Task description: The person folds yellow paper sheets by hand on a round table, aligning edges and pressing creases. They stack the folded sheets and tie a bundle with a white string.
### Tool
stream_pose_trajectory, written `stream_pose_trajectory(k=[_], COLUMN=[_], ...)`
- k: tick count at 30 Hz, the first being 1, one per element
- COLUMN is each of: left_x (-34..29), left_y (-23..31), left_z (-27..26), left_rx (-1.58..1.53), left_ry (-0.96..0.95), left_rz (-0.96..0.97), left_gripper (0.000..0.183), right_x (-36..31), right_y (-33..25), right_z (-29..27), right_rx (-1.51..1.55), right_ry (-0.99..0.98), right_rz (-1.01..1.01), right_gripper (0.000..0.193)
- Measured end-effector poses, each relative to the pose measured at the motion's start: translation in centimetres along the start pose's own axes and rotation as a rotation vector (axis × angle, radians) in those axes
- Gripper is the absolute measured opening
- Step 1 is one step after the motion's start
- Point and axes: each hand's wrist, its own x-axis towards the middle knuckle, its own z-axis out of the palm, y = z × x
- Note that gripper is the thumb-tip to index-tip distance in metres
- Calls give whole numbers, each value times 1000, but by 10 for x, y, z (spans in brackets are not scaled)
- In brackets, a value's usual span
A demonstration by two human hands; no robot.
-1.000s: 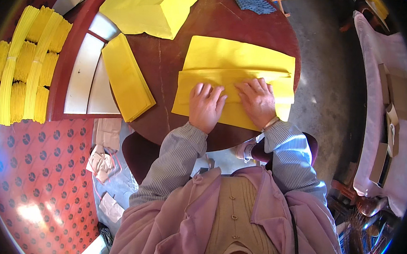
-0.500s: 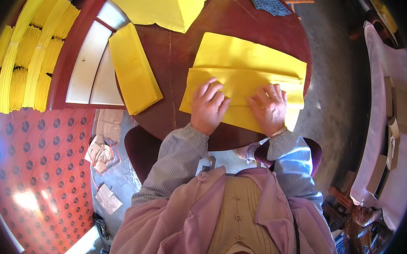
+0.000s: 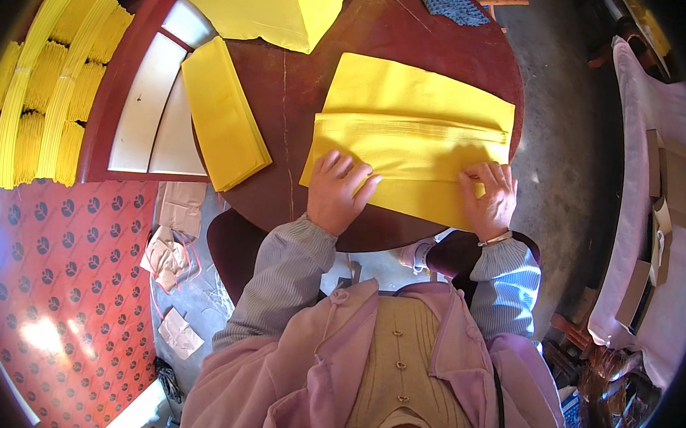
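Observation:
On the dark red round table [image 3: 296, 91] in front of me lies a piece of folded yellow paper [image 3: 414, 100], with a layered fold running across its middle. My left hand [image 3: 338, 194] rests at its near left part, fingers bent but apart and the thumb stretched toward the middle. At the near right part, my right hand [image 3: 493, 201] has its thumb and forefinger brought together on the paper, the other fingers curled. A long folded yellow paper stack [image 3: 227, 114] lies to the left on the table. Beyond it is a larger yellow paper piece [image 3: 254, 5] with angled folds.
Bundled yellow paper stacks [image 3: 46, 82] stand at the far left above a red patterned panel [image 3: 60, 274]. A blue-grey knitted cloth [image 3: 454, 5] lies at the table's far edge. On the right is a pale cloth-covered surface [image 3: 618, 265] with cardboard pieces [image 3: 675, 185].
My hands have moved apart and slightly nearer to me: the left a little left, the right toward the paper's right edge. The paper's middle fold is more exposed.

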Motion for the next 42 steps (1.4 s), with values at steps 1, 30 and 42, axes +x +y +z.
stream_pose_trajectory(k=[1,30,42], left_x=[2,-3,9], left_y=[3,10,11], left_z=[3,7,16], left_rx=[46,59,66], left_ry=[3,-9,6], left_rz=[-20,-53,-9], left_gripper=[13,22,27], right_x=[-1,-5,-17], right_y=[4,-18,20], right_z=[-1,8,-9], right_rx=[-9,131,15], right_ry=[8,-106,5], right_rz=[21,35,219], right_gripper=[10,26,13])
